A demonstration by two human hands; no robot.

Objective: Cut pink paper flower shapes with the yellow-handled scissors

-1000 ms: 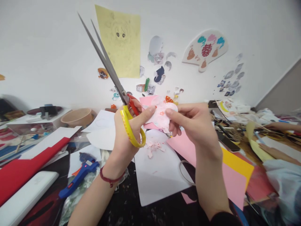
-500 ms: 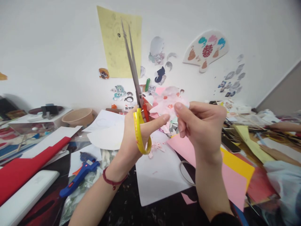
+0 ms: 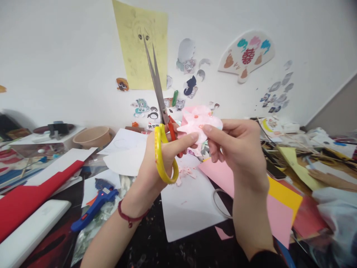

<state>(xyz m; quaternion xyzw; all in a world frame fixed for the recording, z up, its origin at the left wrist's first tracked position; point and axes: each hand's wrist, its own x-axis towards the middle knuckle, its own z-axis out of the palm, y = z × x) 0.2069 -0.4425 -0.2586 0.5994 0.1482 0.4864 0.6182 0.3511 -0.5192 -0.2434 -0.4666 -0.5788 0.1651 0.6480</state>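
In the middle of the head view, a pink paper cutout [image 3: 191,125] with a scalloped, pointed edge and small orange-red marks is stretched between my two hands. My left hand [image 3: 149,167] pinches its near left edge with the thumb on top. That same hand also carries scissors [image 3: 157,80] with a yellow and a red handle loop, their blades pointing up and slightly parted, away from the paper. My right hand [image 3: 244,154] grips the cutout's right edge between thumb and fingers. Below, pink paper scraps [image 3: 185,173] lie on a white sheet [image 3: 186,219].
A blue glue gun [image 3: 95,210] lies left, beside a white slab [image 3: 36,230] and red strip [image 3: 41,191]. Under my right arm are a pink sheet [image 3: 279,219], yellow paper [image 3: 284,193] and a ring [image 3: 214,203]. Another person's hand [image 3: 329,179] rests far right.
My right hand has shifted slightly left and the cutout is more bunched, its upper part folding over. The scissors have dropped a little in view, still hanging from my left hand.
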